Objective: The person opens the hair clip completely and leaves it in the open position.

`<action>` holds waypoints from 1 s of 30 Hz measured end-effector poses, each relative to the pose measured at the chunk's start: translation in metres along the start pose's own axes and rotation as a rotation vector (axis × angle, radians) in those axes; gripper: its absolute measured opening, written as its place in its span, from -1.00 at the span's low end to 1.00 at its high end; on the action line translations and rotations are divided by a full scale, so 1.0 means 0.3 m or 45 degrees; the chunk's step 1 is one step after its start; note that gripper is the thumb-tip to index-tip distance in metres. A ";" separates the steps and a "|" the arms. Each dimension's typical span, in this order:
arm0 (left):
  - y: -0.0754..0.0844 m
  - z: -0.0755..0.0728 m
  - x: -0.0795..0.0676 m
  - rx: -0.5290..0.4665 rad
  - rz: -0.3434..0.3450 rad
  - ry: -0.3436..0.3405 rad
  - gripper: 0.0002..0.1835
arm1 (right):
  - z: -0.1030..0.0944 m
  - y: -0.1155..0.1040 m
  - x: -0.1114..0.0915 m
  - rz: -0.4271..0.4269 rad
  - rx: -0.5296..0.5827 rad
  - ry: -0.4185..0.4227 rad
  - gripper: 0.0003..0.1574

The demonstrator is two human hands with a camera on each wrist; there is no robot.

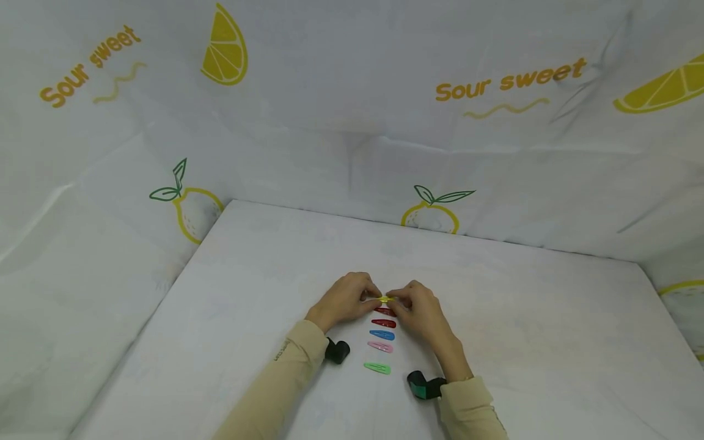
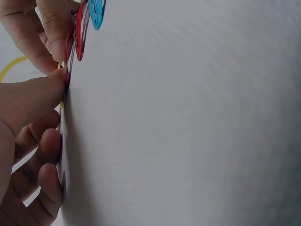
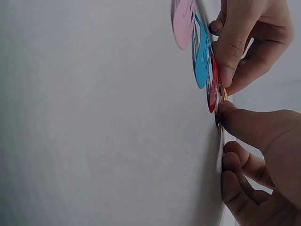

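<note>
A yellow snap hair clip (image 1: 385,299) lies at the far end of a column of clips on the white table. My left hand (image 1: 346,298) pinches its left end between thumb and fingertips, while my right hand (image 1: 422,313) pinches the right end. Fingers cover much of this clip, and both wrist views show only slivers of yellow. Just nearer sits a red clip (image 1: 385,311), partly hidden by the right thumb. Another red clip (image 1: 384,323), a blue clip (image 1: 382,335), a pink clip (image 1: 381,346) and a green clip (image 1: 377,368) follow towards me.
The white tabletop (image 1: 528,318) spreads around the clips. White sheeting (image 1: 330,165) with lemon prints rises behind the table and along its left side. A black strap (image 1: 337,351) is at the left wrist, and a black-and-green one (image 1: 423,386) is at the right.
</note>
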State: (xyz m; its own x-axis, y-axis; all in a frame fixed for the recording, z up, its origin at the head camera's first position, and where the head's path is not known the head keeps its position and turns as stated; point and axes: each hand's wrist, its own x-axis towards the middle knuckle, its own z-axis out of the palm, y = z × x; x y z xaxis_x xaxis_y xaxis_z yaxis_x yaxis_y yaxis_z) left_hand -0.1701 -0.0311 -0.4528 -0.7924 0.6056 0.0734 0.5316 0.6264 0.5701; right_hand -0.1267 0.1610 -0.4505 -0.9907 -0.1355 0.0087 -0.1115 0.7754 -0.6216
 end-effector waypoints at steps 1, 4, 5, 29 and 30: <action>0.000 0.001 0.000 0.002 0.002 0.001 -0.82 | 0.001 0.000 0.000 -0.001 0.000 0.002 -0.77; 0.000 0.004 0.000 0.013 0.001 0.001 -0.83 | 0.002 -0.001 -0.002 -0.011 -0.006 0.010 -0.78; 0.000 0.005 0.000 0.020 0.000 -0.001 -0.82 | 0.002 -0.002 -0.003 -0.012 -0.008 0.011 -0.79; 0.049 -0.026 -0.079 -0.164 0.055 0.071 -0.79 | -0.044 -0.041 -0.079 -0.154 0.289 0.047 -0.74; 0.053 -0.027 -0.085 -0.184 0.069 0.080 -0.80 | -0.046 -0.040 -0.086 -0.161 0.327 0.042 -0.74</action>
State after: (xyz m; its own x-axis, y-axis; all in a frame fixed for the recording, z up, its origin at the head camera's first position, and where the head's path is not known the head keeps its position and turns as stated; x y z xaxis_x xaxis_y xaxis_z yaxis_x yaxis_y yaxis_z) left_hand -0.1438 -0.0404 -0.4390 -0.7832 0.6020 0.1556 0.5292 0.5139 0.6751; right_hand -0.1009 0.1636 -0.4324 -0.9726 -0.1979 0.1218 -0.2154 0.5710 -0.7922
